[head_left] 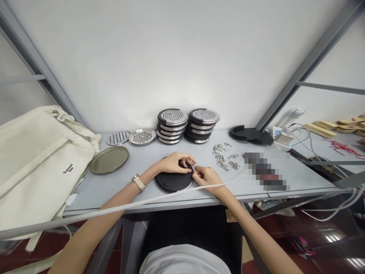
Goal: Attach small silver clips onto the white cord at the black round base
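A black round grater holder [171, 183] lies flat near the table's front edge, with a thin silvery rim along its lower right side. My left hand [175, 163] rests over its upper part, thumb and fingers closed at the right edge. At that same edge my right hand [207, 178] pinches something small, mostly hidden by the fingertips. To the right lie several small metal clips [219, 158] in a loose group. Behind my hands stand two stacks of round metal graters in black holders, a left stack [172, 117] and a right stack [204, 116].
Two loose grater discs [142, 137] and a round olive lid [110, 160] lie at the left, beside a cream bag [42, 152]. Black holders [249, 135] lie at the back right. A white cable [119, 207] crosses in front of my arms.
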Motion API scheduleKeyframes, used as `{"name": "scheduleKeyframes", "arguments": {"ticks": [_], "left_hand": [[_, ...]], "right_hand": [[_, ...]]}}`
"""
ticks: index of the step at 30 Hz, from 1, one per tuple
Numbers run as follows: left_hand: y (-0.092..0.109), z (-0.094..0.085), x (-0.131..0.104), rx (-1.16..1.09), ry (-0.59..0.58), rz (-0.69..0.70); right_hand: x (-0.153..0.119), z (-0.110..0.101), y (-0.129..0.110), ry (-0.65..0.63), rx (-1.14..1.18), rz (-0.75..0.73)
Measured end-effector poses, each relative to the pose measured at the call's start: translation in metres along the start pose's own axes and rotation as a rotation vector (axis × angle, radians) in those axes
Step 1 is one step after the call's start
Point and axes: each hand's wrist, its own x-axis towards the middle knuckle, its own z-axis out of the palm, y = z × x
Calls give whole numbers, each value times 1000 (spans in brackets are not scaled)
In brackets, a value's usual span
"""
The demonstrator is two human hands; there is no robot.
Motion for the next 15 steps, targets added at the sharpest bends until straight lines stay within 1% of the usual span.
{"name": "scheduleKeyframes", "arguments": {"ticks": [9, 15], "left_hand": [[1, 1, 0, -7, -2, 9], [7, 4, -1, 88, 43, 27]], "right_hand": [[-1, 0, -1, 2, -48, -8], [-1, 0, -2, -8, -48, 10]]}}
